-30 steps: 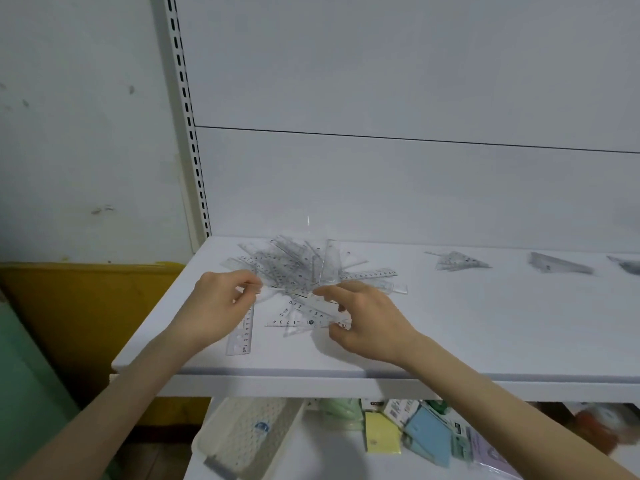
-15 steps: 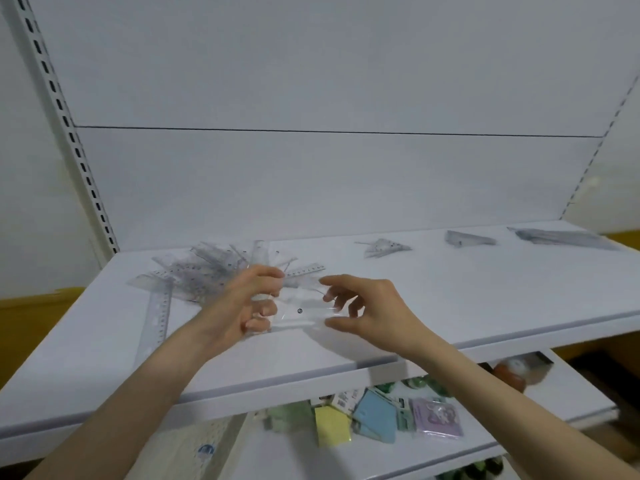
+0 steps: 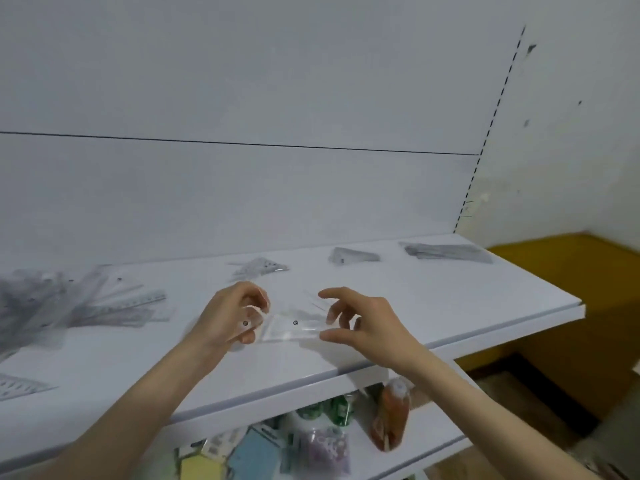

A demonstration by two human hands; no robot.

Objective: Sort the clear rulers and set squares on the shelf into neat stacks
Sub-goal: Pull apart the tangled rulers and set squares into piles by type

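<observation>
Clear plastic ruler (image 3: 294, 328) held over white shelf (image 3: 450, 306), near middle. Left hand (image 3: 232, 318) grips its left end; right hand (image 3: 363, 323) half-curled at right end, contact unclear. Round printed mark unreadable.

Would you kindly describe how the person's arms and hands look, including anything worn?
The left forearm and right forearm are bare, with no sleeves in view. The left hand and right hand show no gloves, rings, watch or bracelet.
</observation>
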